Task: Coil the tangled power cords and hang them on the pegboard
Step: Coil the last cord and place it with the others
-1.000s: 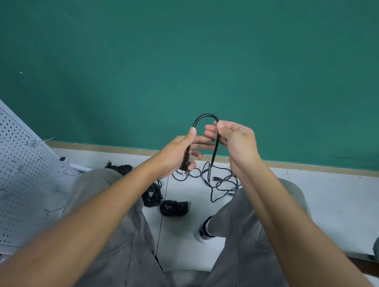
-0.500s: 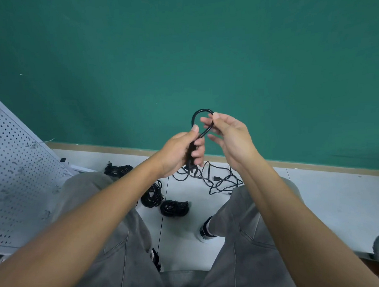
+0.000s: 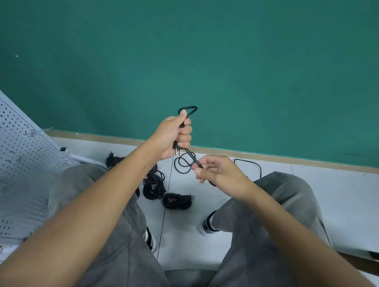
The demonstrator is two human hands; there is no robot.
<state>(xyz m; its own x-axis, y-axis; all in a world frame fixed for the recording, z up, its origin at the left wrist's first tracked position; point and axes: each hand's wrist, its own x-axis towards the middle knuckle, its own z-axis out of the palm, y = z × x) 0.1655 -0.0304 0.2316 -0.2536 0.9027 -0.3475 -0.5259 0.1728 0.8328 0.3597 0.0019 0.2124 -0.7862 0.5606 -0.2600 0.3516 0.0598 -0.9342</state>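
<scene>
- Now the right hand (image 3: 219, 171) has dropped away from the left hand (image 3: 175, 134); a second ago the two were together at the top of the loop, and now the right one sits lower, just above the right knee.
- Meanwhile the small loop (image 3: 188, 110) that both hands were shaping is kept by the left hand alone, poking out above its fist, with the plug (image 3: 177, 151) and its prongs showing below the palm.
- So, as a judgement, the first turn of the coil is set and the right hand is sliding down the power cord (image 3: 193, 159) to fetch slack for the next turn.
- Left grip: fingers curled tight round the cord and the plug body, thumb laid up along the loop, forearm raised toward the green wall (image 3: 224, 56).
- Right grip: thumb and fingers pinch the cord, which runs taut on a slant up to the left fist; wrist bent, forearm reaching forward over the thigh.
- Below the hands the rest of this cord lies loose on the floor (image 3: 336, 192) between the knees.
- Nearby, several coiled cords (image 3: 176, 200) lie on the floor, not yet hung on the pegboard (image 3: 15, 160) leaning at the left.
</scene>
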